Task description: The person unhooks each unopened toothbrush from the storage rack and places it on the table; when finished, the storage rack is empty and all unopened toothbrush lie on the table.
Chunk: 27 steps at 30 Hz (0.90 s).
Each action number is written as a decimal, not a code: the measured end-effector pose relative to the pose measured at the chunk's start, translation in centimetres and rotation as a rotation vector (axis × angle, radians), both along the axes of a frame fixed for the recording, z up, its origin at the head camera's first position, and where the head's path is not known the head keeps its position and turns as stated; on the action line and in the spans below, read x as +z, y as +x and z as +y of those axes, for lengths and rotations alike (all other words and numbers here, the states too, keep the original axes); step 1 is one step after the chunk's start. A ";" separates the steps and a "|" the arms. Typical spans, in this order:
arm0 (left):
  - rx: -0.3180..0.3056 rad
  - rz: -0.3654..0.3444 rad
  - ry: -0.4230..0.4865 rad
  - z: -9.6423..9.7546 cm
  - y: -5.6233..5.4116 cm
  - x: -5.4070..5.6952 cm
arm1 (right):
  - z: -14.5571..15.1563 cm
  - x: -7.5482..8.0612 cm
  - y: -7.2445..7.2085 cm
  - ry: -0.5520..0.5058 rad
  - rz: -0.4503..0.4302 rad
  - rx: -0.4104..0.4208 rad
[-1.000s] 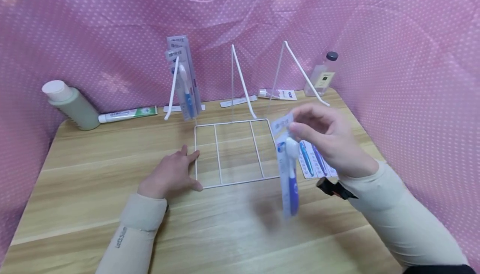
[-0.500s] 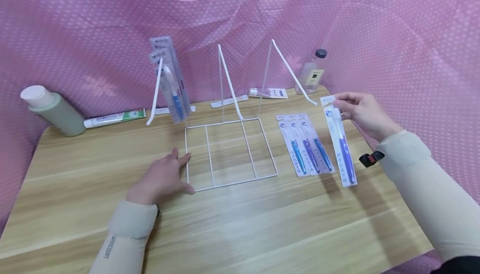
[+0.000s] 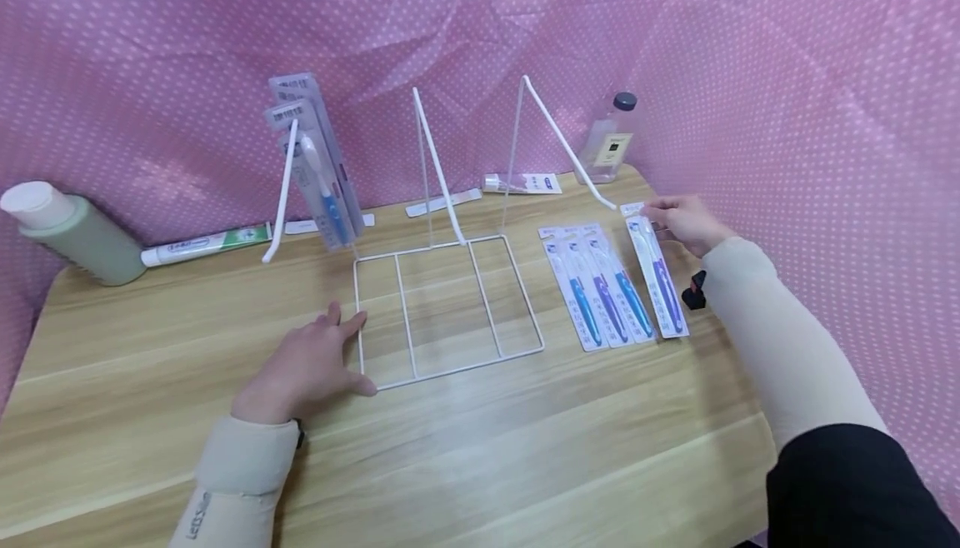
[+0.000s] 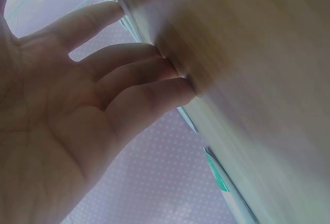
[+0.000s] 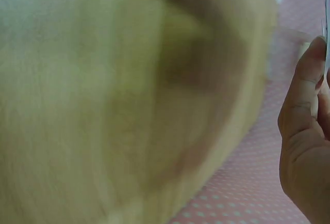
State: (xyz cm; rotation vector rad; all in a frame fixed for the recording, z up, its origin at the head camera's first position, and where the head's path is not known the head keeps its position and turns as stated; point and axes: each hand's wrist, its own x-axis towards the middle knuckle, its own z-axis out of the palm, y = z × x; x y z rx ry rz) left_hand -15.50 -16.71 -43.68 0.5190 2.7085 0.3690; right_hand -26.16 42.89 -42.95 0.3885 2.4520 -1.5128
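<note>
My right hand (image 3: 686, 223) pinches the top of a packaged toothbrush (image 3: 660, 281) with a purple handle. It tilts just right of a row of three packaged toothbrushes (image 3: 603, 298) on the table. In the right wrist view the fingers (image 5: 304, 95) grip the package edge at the frame's side. A white wire display rack (image 3: 437, 161) with three long hooks stands in the middle. Several packaged toothbrushes (image 3: 330, 198) hang from its left hook. With fingers spread, my left hand (image 3: 300, 365) rests at the left wire of the rack's base; its fingertips (image 4: 185, 87) meet the wood.
Along the back of the wooden table (image 3: 465, 465) lie a green-and-white toothpaste tube (image 3: 206, 246), flat white strips and another toothpaste tube (image 3: 522, 184). A green bottle (image 3: 93, 240) leans at the left, and a clear bottle (image 3: 606, 148) stands back right. Pink dotted cloth surrounds the table.
My right hand has carried the purple packaged toothbrush from in front of the rack to the right and lowered it beside the row. The left hand stays at the base; the head view has shifted right.
</note>
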 end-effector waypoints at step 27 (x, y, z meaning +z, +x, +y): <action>0.015 -0.010 0.002 -0.1 0.0 0.3 | -2.6 -2.8 -1.6 0.312 -0.025 -0.063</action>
